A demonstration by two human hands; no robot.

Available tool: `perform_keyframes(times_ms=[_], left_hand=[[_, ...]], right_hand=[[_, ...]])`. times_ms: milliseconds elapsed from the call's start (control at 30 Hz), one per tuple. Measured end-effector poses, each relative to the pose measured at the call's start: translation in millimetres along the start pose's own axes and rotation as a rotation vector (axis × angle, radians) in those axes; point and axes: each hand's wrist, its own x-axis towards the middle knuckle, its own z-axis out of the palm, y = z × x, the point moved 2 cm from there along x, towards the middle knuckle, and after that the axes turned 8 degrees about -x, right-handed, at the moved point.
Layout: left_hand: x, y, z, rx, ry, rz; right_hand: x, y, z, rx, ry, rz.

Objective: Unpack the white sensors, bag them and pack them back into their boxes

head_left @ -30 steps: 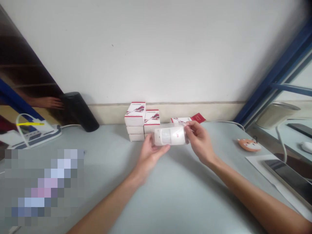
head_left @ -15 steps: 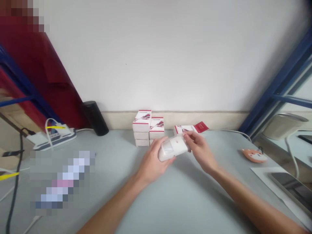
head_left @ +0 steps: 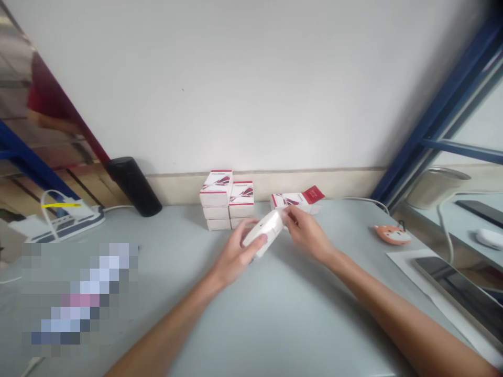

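Observation:
Both hands hold a small white plastic device (head_left: 264, 233) in a clear wrapper above the grey table (head_left: 283, 314). My left hand (head_left: 236, 254) wraps its fingers round the lower end. My right hand (head_left: 304, 233) pinches the upper end with thumb and fingertips. The device is tilted, its upper end pointing toward the wall. Just behind it stand two stacks of white-and-red boxes (head_left: 226, 199), and an opened white-and-red box (head_left: 296, 200) lies to their right.
A black cylinder (head_left: 133, 184) stands at the back left beside a white power strip (head_left: 58, 222). An orange fox-shaped object (head_left: 393, 234) and a tablet (head_left: 459, 290) on white paper lie at the right. Blue shelf frame (head_left: 440, 115) rises at right.
The device has turned from lying level to tilted, its left end dropping into my left hand. Both hands have shifted slightly left and toward the boxes.

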Motion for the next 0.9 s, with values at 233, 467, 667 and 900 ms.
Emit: perform_keyframes(times_ms=[233,467,667,900], left_hand=[[0,1,2.0,0.072,-0.047,0.107],[5,-8,-5.4,0.333,-0.024,0.235],[7,-7,-4.0,0.360,0.052,0.315],[9,-13,-5.9,0.386,0.161,0.337]], right_hand=[[3,5,-6,0.265,-0.186,0.231],[2,4,-9,0.617,-0.338,0.243],[0,-1,-1,0.826,-0.238,0.362],[0,-7,1,0.873,-0.082,0.492]])
